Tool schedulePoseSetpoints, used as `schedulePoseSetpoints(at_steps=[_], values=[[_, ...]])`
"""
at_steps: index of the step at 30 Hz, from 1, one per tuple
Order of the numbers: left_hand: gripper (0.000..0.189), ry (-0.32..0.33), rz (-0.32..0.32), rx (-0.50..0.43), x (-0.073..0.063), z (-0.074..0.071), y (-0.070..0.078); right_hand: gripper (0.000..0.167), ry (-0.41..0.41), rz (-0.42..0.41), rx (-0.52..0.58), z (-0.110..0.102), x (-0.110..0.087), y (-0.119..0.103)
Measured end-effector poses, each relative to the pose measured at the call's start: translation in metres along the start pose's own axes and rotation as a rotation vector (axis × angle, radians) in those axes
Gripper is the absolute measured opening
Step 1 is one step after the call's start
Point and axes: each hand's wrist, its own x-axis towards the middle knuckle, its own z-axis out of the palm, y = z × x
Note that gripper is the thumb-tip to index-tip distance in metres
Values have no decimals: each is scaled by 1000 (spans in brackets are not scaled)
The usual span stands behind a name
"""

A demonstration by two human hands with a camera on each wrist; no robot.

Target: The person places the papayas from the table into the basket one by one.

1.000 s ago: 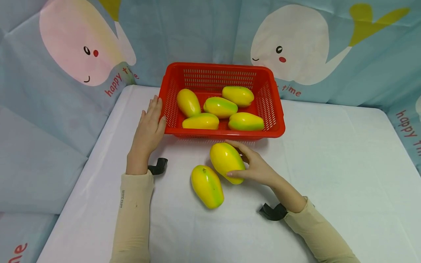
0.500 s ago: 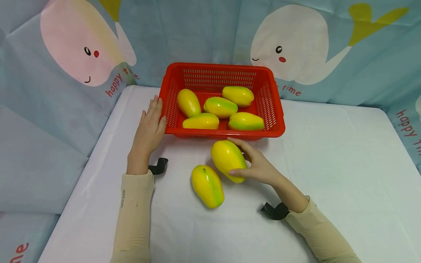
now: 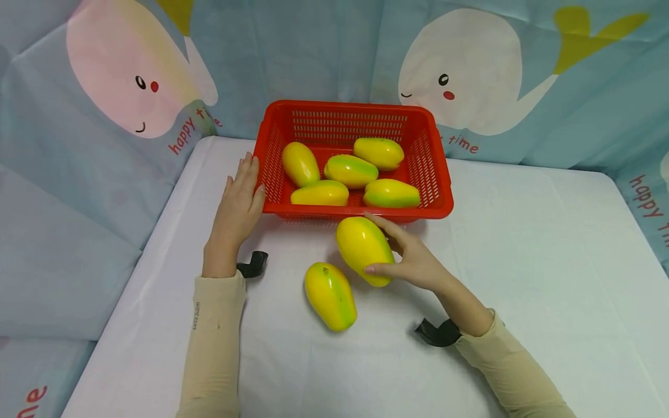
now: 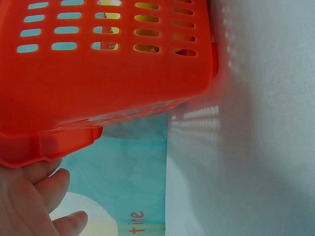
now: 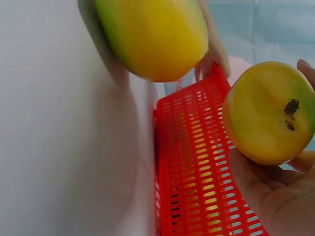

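Note:
My right hand [image 3: 415, 261] grips a yellow-green papaya [image 3: 363, 249], thumb on its near side and fingers round its far right side. It is just in front of the red basket [image 3: 360, 213]; in the right wrist view the papaya [image 5: 268, 115] shows a dark-spotted end and is held off the table. Another papaya [image 3: 330, 296] lies on the table to its lower left. My left hand [image 3: 237, 200] rests against the basket's left rim with straight fingers; in the left wrist view its fingertips are under the rim [image 4: 49, 147]. Several papayas [image 3: 350, 171] lie inside the basket.
The basket stands at the back of a white-covered table [image 3: 522, 261], close to a blue curtain [image 3: 334, 52] printed with whales. A black wrist mount [image 3: 253, 264] is on the left wrist and another black mount [image 3: 438, 332] on the right.
My right hand has raised the papaya slightly and moved it a little toward the basket's front rim. The left hand has stayed at the basket's left rim.

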Motion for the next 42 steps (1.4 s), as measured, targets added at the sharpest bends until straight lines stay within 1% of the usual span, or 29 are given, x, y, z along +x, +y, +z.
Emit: schedulePoseSetpoints(at_steps=[8, 15, 23, 28, 38, 42], values=[[60, 1, 0, 2, -1, 0, 0, 83, 4, 10, 5, -2, 2, -7], [60, -2, -1, 1, -2, -1, 1, 85, 9, -45, 9, -4, 5, -16], [59, 7, 4, 1, -2, 0, 1, 83, 23, -86, 25, -7, 10, -23], [58, 20, 19, -5, -2, 0, 1, 84, 40, -104, 17, -9, 14, -28], [59, 21, 17, 4, -2, 0, 0, 83, 73, -147, -15, -15, 21, -35], [59, 22, 16, -1, -2, -1, 0, 83, 98, -151, -22, -19, 25, -37]])
